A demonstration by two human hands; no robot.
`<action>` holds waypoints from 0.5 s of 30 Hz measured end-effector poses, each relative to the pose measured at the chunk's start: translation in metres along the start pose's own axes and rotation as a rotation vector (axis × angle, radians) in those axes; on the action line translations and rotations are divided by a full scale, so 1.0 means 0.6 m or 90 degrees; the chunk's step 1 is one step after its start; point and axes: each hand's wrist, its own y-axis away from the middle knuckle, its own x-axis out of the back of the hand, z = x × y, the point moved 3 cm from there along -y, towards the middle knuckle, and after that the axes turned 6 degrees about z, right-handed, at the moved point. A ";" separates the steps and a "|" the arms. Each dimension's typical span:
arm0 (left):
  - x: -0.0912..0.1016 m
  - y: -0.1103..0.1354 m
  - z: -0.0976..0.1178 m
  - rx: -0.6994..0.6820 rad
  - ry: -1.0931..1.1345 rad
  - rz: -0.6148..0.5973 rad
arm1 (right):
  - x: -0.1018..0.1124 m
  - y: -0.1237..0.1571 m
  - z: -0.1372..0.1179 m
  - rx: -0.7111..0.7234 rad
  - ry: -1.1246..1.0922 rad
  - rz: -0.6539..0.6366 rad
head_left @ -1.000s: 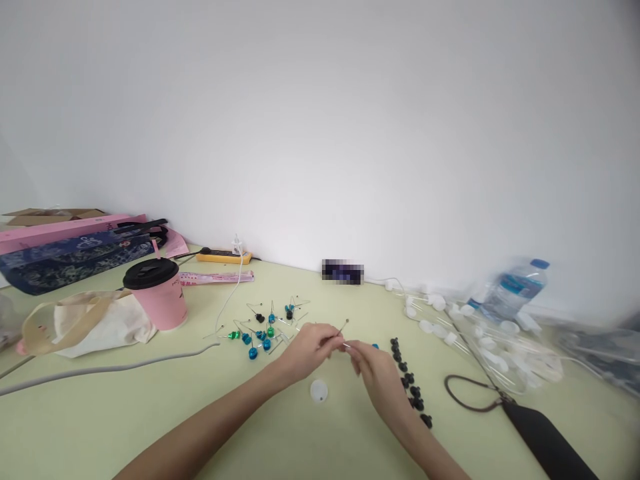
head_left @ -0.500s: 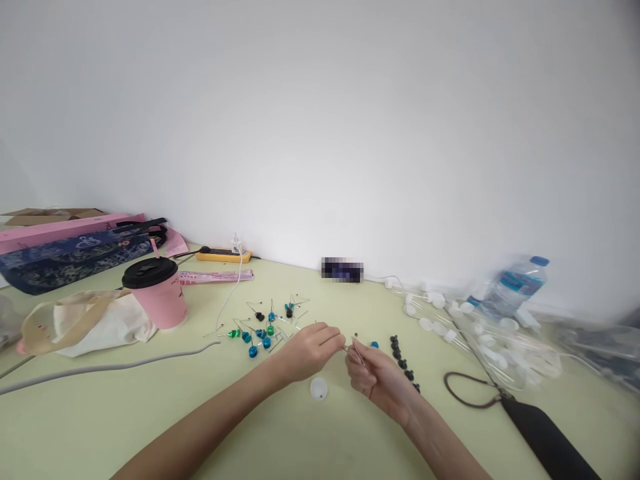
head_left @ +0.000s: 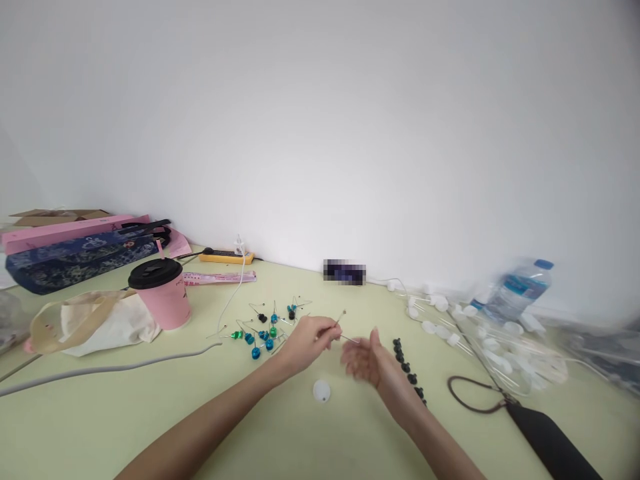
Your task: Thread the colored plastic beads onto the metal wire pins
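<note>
— Spotting any risk from here?

— Yes: pinching a thin wire (head_left: 341, 318) above the tabletop (head_left: 250, 430), with the fingers of the left hand (head_left: 311, 341) clamped on it. Probably prone to twist or slip, given so slight a hold on something so slim.

— And on the right?

— Holding the right hand (head_left: 375, 373) open, fingers apart, close by the wire's lower end. Could bend the wire or knock it askew by brushing that end.

— Worrying about a drop too?

— A little. Might land by the disc (head_left: 322, 391) or among the blue pieces (head_left: 270, 345), then prove hard to pick out from similar wires. Could also scatter the black pieces (head_left: 406, 367) with a careless sweep of the right forearm, so close beside.

— Missing anything from view?

— Plenty. Can't see the pinched stretch, covered by the left fingers; can't tell one bent wire from two. Can't tell touching from merely near at the right fingertips, smeared by blur. Can't count the black pieces, partly hidden behind the forearm. Can't read the phone-like thing (head_left: 345, 272) near the wall, masked by coarse squares.
</note>
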 end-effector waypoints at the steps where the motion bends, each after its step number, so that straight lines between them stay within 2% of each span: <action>1: -0.002 0.003 0.007 -0.069 -0.083 0.021 | -0.006 0.001 0.004 -0.085 -0.077 -0.058; 3: -0.010 0.008 0.017 -0.179 -0.198 0.024 | -0.012 0.002 0.007 -0.152 -0.143 -0.115; 5: -0.015 0.011 0.019 -0.197 -0.234 0.017 | -0.009 0.000 0.005 -0.089 -0.083 -0.082; 6: -0.015 0.010 0.016 -0.169 -0.225 0.015 | -0.006 -0.001 0.004 -0.019 0.000 -0.053; 8: -0.015 0.006 0.003 -0.056 -0.147 -0.022 | 0.000 -0.001 0.001 0.185 0.242 0.026; 10: -0.017 0.003 -0.012 0.075 -0.019 -0.099 | -0.001 0.005 -0.001 0.417 0.504 0.088; 12: -0.018 0.002 -0.021 0.160 0.101 -0.163 | -0.005 0.010 0.002 0.566 0.668 0.113; 13: -0.017 0.000 -0.023 0.178 0.136 -0.170 | -0.005 0.011 0.002 0.577 0.684 0.114; 14: -0.014 -0.001 -0.023 0.183 0.148 -0.160 | -0.004 0.010 0.001 0.543 0.652 0.119; 15: -0.011 -0.003 -0.022 0.176 0.139 -0.138 | -0.001 0.007 -0.001 0.473 0.573 0.131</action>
